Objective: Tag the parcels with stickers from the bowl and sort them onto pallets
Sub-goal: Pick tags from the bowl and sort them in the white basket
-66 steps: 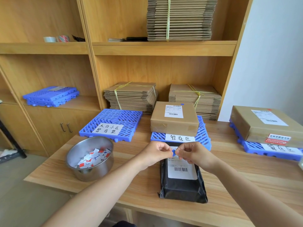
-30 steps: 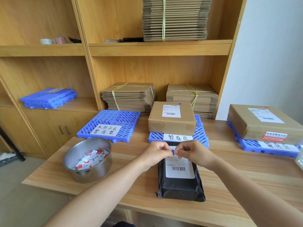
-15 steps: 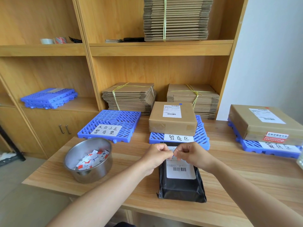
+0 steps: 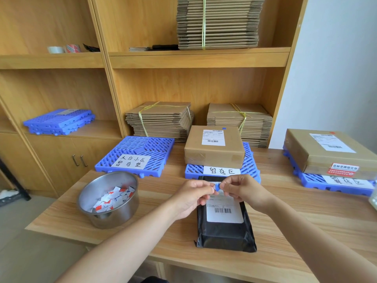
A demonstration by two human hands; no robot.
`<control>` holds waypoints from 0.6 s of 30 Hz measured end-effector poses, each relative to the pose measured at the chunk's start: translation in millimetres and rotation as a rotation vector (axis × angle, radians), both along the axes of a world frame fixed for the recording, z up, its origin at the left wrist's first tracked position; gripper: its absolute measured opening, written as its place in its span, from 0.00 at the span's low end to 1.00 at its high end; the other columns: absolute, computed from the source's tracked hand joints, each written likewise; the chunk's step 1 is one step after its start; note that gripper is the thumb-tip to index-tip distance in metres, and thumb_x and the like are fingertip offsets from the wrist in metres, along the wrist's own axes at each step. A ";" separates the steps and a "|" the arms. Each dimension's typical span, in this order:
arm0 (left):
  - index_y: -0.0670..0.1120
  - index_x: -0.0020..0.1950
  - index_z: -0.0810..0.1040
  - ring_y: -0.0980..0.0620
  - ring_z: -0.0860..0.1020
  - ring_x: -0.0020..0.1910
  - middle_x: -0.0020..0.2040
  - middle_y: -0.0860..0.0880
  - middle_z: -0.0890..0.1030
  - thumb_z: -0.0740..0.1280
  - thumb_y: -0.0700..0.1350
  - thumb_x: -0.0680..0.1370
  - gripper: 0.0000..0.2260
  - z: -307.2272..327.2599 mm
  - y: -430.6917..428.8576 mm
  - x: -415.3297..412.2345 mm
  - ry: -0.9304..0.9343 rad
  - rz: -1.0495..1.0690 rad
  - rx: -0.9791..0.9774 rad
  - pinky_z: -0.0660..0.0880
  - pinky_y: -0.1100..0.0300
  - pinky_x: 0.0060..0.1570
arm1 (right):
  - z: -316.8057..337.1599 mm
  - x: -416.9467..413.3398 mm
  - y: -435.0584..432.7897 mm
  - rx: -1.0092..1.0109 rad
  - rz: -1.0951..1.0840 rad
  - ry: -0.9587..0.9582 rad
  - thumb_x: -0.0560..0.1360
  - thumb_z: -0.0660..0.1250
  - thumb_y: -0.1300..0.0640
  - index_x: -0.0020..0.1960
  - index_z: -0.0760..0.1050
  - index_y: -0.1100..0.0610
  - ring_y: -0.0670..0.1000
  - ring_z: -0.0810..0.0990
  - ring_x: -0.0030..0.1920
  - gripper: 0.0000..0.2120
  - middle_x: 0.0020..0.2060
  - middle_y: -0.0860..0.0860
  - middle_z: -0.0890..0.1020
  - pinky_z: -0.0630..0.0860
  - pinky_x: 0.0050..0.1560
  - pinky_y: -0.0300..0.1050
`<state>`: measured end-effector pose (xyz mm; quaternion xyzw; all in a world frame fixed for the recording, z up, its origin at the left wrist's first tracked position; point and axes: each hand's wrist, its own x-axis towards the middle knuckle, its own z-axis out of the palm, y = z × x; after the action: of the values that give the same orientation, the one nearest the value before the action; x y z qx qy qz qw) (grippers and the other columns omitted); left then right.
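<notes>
A black parcel bag (image 4: 225, 231) with a white label lies on the wooden table in front of me. Just above its far end, my left hand (image 4: 192, 196) and my right hand (image 4: 242, 190) pinch a small blue sticker (image 4: 217, 186) between their fingertips; a white bit of backing shows at its left edge. The steel bowl (image 4: 109, 201) of red, blue and white stickers stands to the left. Three blue pallets sit further back: an empty left one (image 4: 136, 156), a middle one (image 4: 250, 167) bearing a cardboard box (image 4: 214, 148), and a right one (image 4: 312, 179) with a larger box (image 4: 330, 152).
Shelving behind the table holds tied bundles of flat cardboard (image 4: 161, 119), spare blue pallets (image 4: 59, 121) and tape rolls (image 4: 63, 49). The table's front edge runs close below the black bag. A white wall stands on the right.
Both hands stay together over the bag's far end, working the sticker; the blue sticker now shows more between the fingertips, with white backing at its side. The view shifted slightly.
</notes>
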<state>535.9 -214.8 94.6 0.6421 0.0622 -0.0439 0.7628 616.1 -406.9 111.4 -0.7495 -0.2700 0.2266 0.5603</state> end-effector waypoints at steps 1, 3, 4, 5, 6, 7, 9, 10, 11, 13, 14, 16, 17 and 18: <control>0.38 0.52 0.82 0.55 0.74 0.35 0.45 0.41 0.84 0.69 0.35 0.78 0.04 -0.3 -0.1 0.4 -0.006 -0.012 -0.006 0.66 0.63 0.34 | -1.4 0.9 0.2 0.003 0.004 0.008 0.77 0.72 0.53 0.39 0.80 0.57 0.46 0.66 0.30 0.10 0.29 0.47 0.74 0.64 0.32 0.38; 0.38 0.51 0.82 0.55 0.74 0.35 0.45 0.41 0.84 0.70 0.36 0.78 0.04 0.3 -0.7 1.2 -0.011 -0.015 -0.016 0.67 0.63 0.34 | -3.9 2.4 0.8 0.007 0.015 0.019 0.77 0.73 0.52 0.40 0.80 0.58 0.49 0.64 0.32 0.11 0.31 0.52 0.72 0.61 0.32 0.40; 0.37 0.51 0.82 0.55 0.74 0.35 0.44 0.42 0.84 0.70 0.36 0.78 0.04 0.0 -0.7 2.0 -0.013 -0.009 -0.019 0.67 0.64 0.34 | -4.2 2.6 0.7 0.010 0.019 0.028 0.77 0.73 0.52 0.41 0.81 0.58 0.49 0.64 0.32 0.11 0.31 0.52 0.72 0.61 0.32 0.40; 0.37 0.51 0.82 0.55 0.74 0.35 0.44 0.42 0.84 0.70 0.36 0.78 0.04 -0.3 -1.2 2.4 -0.017 -0.003 -0.022 0.67 0.64 0.34 | -4.6 2.7 0.8 0.015 0.018 0.034 0.77 0.73 0.52 0.42 0.81 0.58 0.49 0.65 0.32 0.10 0.31 0.52 0.73 0.61 0.32 0.40; 0.37 0.51 0.82 0.55 0.74 0.35 0.44 0.41 0.84 0.70 0.36 0.78 0.04 -0.5 -1.5 2.5 -0.020 0.003 -0.024 0.67 0.64 0.34 | -4.8 2.4 1.1 0.026 0.007 0.032 0.77 0.73 0.53 0.43 0.81 0.58 0.48 0.66 0.32 0.09 0.32 0.51 0.75 0.63 0.32 0.40; 0.37 0.51 0.82 0.55 0.74 0.35 0.43 0.41 0.84 0.69 0.35 0.79 0.04 -0.9 -2.3 2.7 -0.021 0.013 -0.027 0.67 0.64 0.34 | -4.6 1.3 1.8 0.038 -0.021 0.013 0.77 0.73 0.55 0.46 0.81 0.58 0.47 0.68 0.31 0.07 0.33 0.50 0.77 0.65 0.32 0.39; 0.36 0.50 0.83 0.55 0.74 0.34 0.43 0.41 0.85 0.70 0.35 0.78 0.04 -2.8 -3.8 3.8 -0.018 0.055 -0.029 0.68 0.64 0.34 | -6.1 -1.5 4.0 0.040 -0.123 -0.132 0.76 0.74 0.56 0.49 0.80 0.54 0.45 0.72 0.32 0.04 0.36 0.46 0.80 0.70 0.35 0.39; 0.36 0.50 0.84 0.55 0.74 0.34 0.43 0.41 0.85 0.70 0.35 0.78 0.04 -3.3 -4.6 4.7 -0.012 0.083 -0.026 0.68 0.64 0.34 | -8.0 -1.9 5.0 0.020 -0.173 -0.247 0.76 0.74 0.57 0.49 0.79 0.52 0.44 0.73 0.33 0.05 0.37 0.44 0.81 0.72 0.37 0.38; 0.37 0.50 0.84 0.56 0.75 0.34 0.43 0.41 0.85 0.71 0.36 0.78 0.04 -3.7 -5.7 5.5 -0.004 0.110 -0.026 0.69 0.64 0.34 | -10.2 -2.6 6.0 -0.008 -0.206 -0.357 0.75 0.74 0.57 0.47 0.79 0.49 0.43 0.73 0.33 0.05 0.37 0.43 0.81 0.72 0.38 0.36; 0.38 0.50 0.84 0.56 0.75 0.34 0.42 0.42 0.85 0.72 0.36 0.77 0.03 -4.1 -7.6 6.9 0.001 0.135 -0.020 0.70 0.65 0.35 | -11.9 -5.2 6.4 -0.058 -0.215 -0.516 0.76 0.74 0.56 0.44 0.81 0.47 0.42 0.73 0.33 0.05 0.39 0.40 0.82 0.70 0.38 0.33; 0.39 0.49 0.84 0.56 0.76 0.34 0.42 0.43 0.86 0.72 0.36 0.77 0.03 -3.8 -8.4 7.3 -0.003 0.133 -0.015 0.70 0.64 0.36 | -12.1 -5.8 5.8 -0.073 -0.202 -0.557 0.76 0.73 0.56 0.44 0.82 0.48 0.43 0.75 0.34 0.04 0.40 0.40 0.82 0.70 0.39 0.33; 0.41 0.48 0.85 0.56 0.77 0.36 0.41 0.45 0.86 0.73 0.38 0.77 0.02 -4.1 -9.9 8.4 -0.012 0.118 -0.002 0.71 0.64 0.39 | -13.2 -4.9 3.2 -0.082 -0.183 -0.568 0.77 0.72 0.56 0.45 0.84 0.48 0.44 0.77 0.37 0.05 0.43 0.41 0.83 0.71 0.41 0.33; 0.42 0.48 0.85 0.56 0.78 0.37 0.42 0.45 0.86 0.73 0.39 0.77 0.02 -4.5 -10.8 8.9 -0.016 0.112 0.007 0.72 0.63 0.40 | -13.4 -4.3 1.3 -0.079 -0.179 -0.545 0.77 0.72 0.55 0.46 0.85 0.47 0.44 0.78 0.38 0.05 0.44 0.41 0.83 0.72 0.42 0.33; 0.42 0.49 0.86 0.56 0.78 0.38 0.43 0.45 0.86 0.73 0.39 0.77 0.03 -5.1 -11.6 9.4 -0.021 0.107 0.020 0.72 0.63 0.41 | -13.2 -3.5 -0.6 -0.079 -0.172 -0.519 0.78 0.71 0.54 0.46 0.85 0.47 0.45 0.79 0.40 0.04 0.44 0.40 0.84 0.73 0.43 0.35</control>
<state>545.3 -226.4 89.5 0.6460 0.0889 0.0041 0.7581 612.6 -407.5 98.3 -0.8240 -0.3308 -0.0113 0.4599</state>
